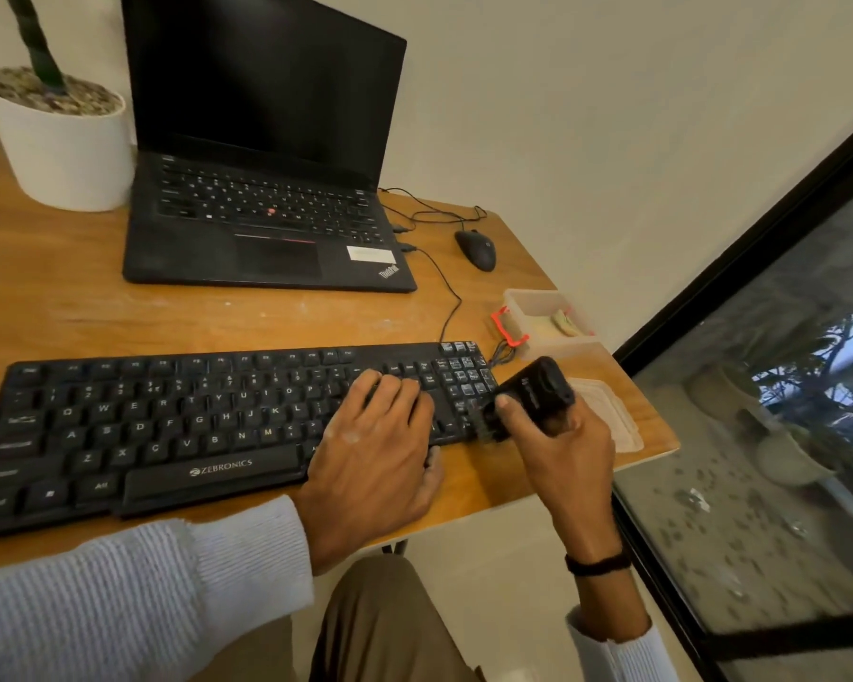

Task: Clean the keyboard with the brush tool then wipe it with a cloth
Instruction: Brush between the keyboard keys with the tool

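Note:
A black Zebronics keyboard lies across the near part of the wooden desk. My left hand rests flat on its right half, fingers spread over the keys. My right hand grips a black brush tool, whose bristle end touches the keyboard's lower right corner by the number pad. A pale folded cloth lies on the desk just right of the keyboard, partly hidden behind my right hand.
An open black laptop sits behind the keyboard, with a white plant pot at its left. A black mouse and cables lie at the right, near a clear plastic box with red clips. A glass pane borders the desk's right.

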